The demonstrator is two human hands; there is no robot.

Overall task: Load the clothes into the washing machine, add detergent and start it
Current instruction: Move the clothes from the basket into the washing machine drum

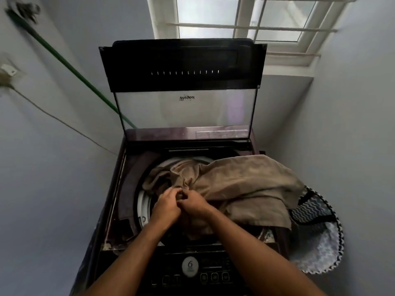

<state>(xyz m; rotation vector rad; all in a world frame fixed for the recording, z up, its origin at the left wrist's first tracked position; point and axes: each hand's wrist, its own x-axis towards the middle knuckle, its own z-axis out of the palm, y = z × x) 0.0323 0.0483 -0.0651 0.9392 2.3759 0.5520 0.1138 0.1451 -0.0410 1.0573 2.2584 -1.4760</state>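
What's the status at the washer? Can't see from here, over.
Left hand and right hand both gripping brown cloth. Cloth half in drum, rest draped over right edge. Lid up, nothing blocking.

A thin green pole (70, 70) leaned across the pale wall at left; a white-framed barred window (241, 20) stood above.
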